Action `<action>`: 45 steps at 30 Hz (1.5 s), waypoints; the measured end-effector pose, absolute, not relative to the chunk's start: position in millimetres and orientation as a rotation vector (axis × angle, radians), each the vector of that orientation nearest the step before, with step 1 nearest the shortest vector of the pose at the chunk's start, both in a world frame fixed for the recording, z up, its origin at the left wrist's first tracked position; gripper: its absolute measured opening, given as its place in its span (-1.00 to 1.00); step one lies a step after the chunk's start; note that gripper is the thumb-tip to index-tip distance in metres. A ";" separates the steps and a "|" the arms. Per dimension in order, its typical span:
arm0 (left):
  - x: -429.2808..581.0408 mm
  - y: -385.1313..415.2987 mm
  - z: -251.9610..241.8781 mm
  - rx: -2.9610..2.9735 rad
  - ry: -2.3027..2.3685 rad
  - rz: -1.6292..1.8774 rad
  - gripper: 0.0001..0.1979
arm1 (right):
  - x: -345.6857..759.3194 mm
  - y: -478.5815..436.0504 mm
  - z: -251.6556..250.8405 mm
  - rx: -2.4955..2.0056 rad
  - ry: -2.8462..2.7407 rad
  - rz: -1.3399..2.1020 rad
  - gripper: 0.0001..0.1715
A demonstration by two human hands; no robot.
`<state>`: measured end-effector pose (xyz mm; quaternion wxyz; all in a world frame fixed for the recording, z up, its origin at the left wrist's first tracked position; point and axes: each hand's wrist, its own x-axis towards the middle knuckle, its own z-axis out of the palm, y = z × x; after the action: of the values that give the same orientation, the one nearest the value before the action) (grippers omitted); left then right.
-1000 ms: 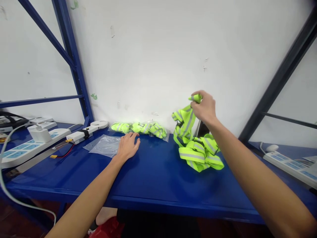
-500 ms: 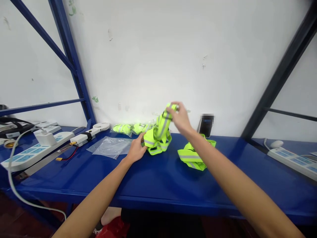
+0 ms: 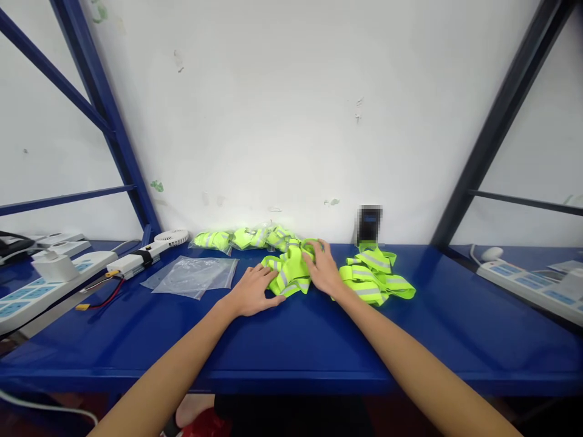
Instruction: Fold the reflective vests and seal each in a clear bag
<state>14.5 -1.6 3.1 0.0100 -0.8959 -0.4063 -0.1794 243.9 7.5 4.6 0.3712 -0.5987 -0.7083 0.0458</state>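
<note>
A neon-yellow reflective vest (image 3: 289,272) lies bunched on the blue shelf (image 3: 291,340) between my hands. My left hand (image 3: 253,291) rests on its left edge with fingers stretched over the fabric. My right hand (image 3: 322,269) presses down on its right side, fingers spread flat. A loose pile of the same yellow vests (image 3: 376,277) lies just right of my right hand. Bagged vests (image 3: 246,238) sit in a row against the wall behind. Empty clear plastic bags (image 3: 191,276) lie flat to the left of my left hand.
A dark phone (image 3: 368,226) leans on the wall behind the pile. A small white fan (image 3: 150,247), power strips (image 3: 40,285) and a red-black cable (image 3: 102,298) fill the left end. Another power strip (image 3: 523,280) lies far right. Blue rack posts stand at both sides.
My right hand carried one vest left from the pile and lowered it onto the shelf. My left hand moved from the plastic bags to the vest; both hands now press it flat.
</note>
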 end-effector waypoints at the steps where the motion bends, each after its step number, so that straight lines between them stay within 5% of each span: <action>1: 16.7 -2.5 2.7 -2.791 -1.279 -0.565 -0.53 | 247.9 10.4 4.2 -1.537 -1.773 0.120 -0.45; 5: 20.9 1.9 0.3 -2.860 -1.407 -0.818 -0.55 | 258.3 16.9 4.5 -1.522 -1.684 0.129 -0.52; 10: 14.6 16.5 -1.2 -2.802 -1.521 -1.657 -0.51 | 253.4 7.4 10.5 -1.403 -1.628 -0.091 -0.60; 15: 9.3 19.3 0.8 -2.723 -1.491 -2.086 -0.49 | 237.8 -5.0 10.5 -1.101 -2.049 -0.109 -0.54; 22: 6.7 12.5 0.4 -2.640 -1.359 -2.037 -0.62 | 234.0 -0.5 3.7 -1.525 -2.214 -0.042 -0.22; 30: 5.5 8.1 1.0 -2.496 -1.406 -1.654 -0.72 | 235.7 6.0 7.8 -1.623 -2.160 -0.164 -0.52; 39: -8.9 29.2 2.7 -1.977 -1.559 -1.755 -0.40 | 237.7 7.8 19.9 -1.093 -1.538 0.691 -0.51; 45: -17.7 29.8 11.0 -1.692 -1.713 -1.642 -0.69 | 237.2 14.2 18.8 -0.962 -1.199 0.943 -0.52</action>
<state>-17.7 29.8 11.0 0.1133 -0.5768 -0.5839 -0.5599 237.2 14.2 18.8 0.6204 -0.4186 -0.5213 0.4101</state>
